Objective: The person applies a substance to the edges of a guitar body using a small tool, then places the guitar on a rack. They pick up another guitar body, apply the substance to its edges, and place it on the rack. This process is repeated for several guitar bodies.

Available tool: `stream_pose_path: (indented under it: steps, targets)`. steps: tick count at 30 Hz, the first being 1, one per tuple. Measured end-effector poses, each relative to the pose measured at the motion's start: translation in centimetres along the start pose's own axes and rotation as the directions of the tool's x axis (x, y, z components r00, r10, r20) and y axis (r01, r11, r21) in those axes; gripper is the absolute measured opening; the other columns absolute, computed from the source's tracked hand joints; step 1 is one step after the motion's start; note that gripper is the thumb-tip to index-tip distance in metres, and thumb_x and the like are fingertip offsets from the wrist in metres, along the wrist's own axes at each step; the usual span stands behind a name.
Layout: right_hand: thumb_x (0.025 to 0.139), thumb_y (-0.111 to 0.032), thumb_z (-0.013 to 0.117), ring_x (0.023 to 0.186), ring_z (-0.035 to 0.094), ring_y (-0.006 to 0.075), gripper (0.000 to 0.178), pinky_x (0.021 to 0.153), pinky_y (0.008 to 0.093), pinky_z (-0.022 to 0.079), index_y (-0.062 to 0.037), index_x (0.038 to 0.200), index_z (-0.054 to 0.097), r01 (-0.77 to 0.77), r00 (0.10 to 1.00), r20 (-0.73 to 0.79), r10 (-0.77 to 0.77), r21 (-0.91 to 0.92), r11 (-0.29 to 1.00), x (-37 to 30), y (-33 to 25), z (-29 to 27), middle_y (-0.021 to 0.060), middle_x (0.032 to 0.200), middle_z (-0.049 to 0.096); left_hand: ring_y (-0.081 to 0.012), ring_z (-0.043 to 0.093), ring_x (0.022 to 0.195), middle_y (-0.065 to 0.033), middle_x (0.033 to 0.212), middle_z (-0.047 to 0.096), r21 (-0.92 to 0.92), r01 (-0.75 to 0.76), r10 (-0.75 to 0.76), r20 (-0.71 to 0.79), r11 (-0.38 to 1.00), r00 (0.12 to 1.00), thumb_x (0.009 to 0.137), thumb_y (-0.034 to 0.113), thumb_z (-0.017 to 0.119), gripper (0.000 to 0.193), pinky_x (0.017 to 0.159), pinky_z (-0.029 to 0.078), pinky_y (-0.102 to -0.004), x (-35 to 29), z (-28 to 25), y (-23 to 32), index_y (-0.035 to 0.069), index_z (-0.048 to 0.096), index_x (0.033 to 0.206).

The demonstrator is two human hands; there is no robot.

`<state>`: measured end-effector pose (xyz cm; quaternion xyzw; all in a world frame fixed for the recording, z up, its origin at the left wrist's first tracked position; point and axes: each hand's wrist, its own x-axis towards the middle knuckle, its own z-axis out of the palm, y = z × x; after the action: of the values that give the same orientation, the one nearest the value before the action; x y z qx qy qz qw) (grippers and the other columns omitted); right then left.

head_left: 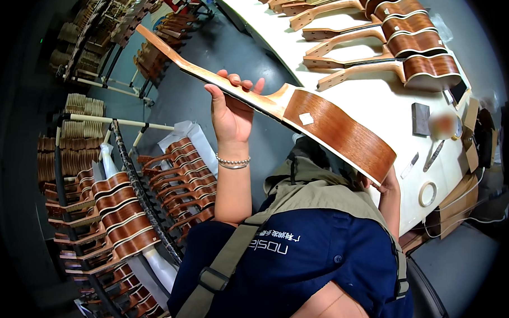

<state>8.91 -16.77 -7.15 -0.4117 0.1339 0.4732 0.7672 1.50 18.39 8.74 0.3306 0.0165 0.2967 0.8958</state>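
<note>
A brown wooden ukulele (343, 134) without strings is held up on its side, its neck slanting to the upper left and its rounded body end low on the right. A small white label sits on its side wall. My left hand (234, 116) is closed around the pale neck, thumb on the near side and fingertips showing over the far edge. At the lower end of the body, my right hand (385, 186) grips the rim; most of its fingers are hidden behind the wood.
On the white table (370, 113) at right, several ukuleles (416, 41) stand in a row. Nearer lie a dark block (420, 119), a knife (434, 155), a tape roll (427, 194) and a cardboard box (458, 199). Left, racks hold many more ukuleles (124, 214).
</note>
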Motion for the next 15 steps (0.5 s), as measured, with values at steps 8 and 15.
stream_pose_path:
  steps: [8,15]
  targets:
    - [0.089,-0.058,0.026,0.049,0.06,0.0214,0.07,0.042,0.0278,0.05,0.0034,0.115,0.046,-0.232,0.96,0.095,0.264,-0.262,0.937,3.1,1.2,3.0,0.0202,0.069,0.062,-0.0174,0.056,0.065,-0.003,0.077,0.052,0.328,-0.253,0.256,0.033,0.91,0.966,0.09,0.031,0.052,0.026,0.068,0.052,-0.0372,-1.7,-0.7,4.7,0.012,0.048,0.106]
    - [0.091,-0.056,0.03,0.049,0.055,0.0139,0.063,0.048,0.0238,0.044,-0.0027,0.121,0.044,-0.214,0.958,0.076,0.278,-0.458,0.863,4.2,2.1,5.3,0.0124,0.069,0.061,-0.0127,0.053,0.058,-0.0046,0.072,0.051,0.678,-0.275,0.517,-0.179,0.681,0.837,0.089,0.011,0.053,0.018,0.057,0.048,-0.0268,-4.0,-2.7,8.6,0.003,0.045,0.103]
